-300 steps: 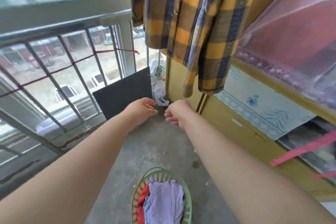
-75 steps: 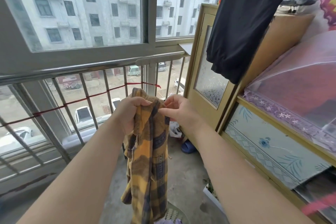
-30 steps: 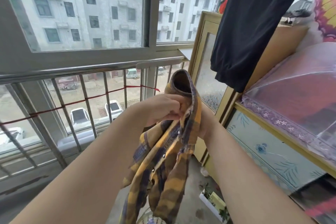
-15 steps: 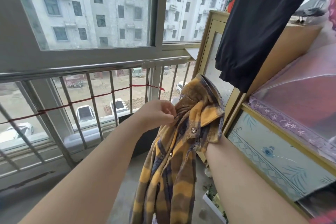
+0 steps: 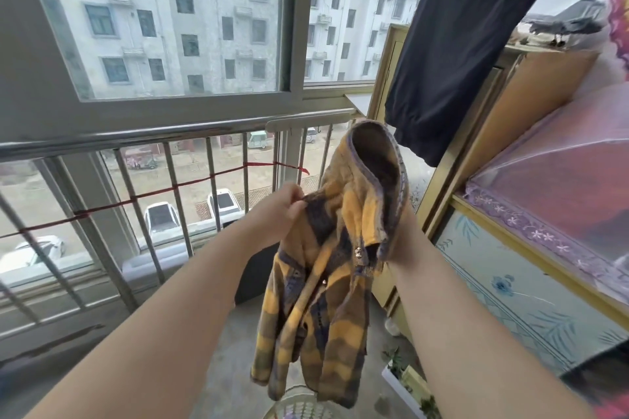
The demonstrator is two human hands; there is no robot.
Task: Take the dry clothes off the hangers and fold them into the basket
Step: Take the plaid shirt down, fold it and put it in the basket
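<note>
Plaid shirt (image 5: 333, 282) off hanger, not folded; left hand (image 5: 279, 214) pinches it; right hand (image 5: 401, 234) beneath, grip indeterminable; dark garment (image 5: 459, 44) pending far right; basket (image 5: 299, 408) near.

Left hand (image 5: 282, 211) pinches the yellow plaid shirt (image 5: 326, 299); it hides the right hand.

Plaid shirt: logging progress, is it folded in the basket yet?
No: plaid shirt hangs bunched, pinched by left hand, above the basket.
</note>
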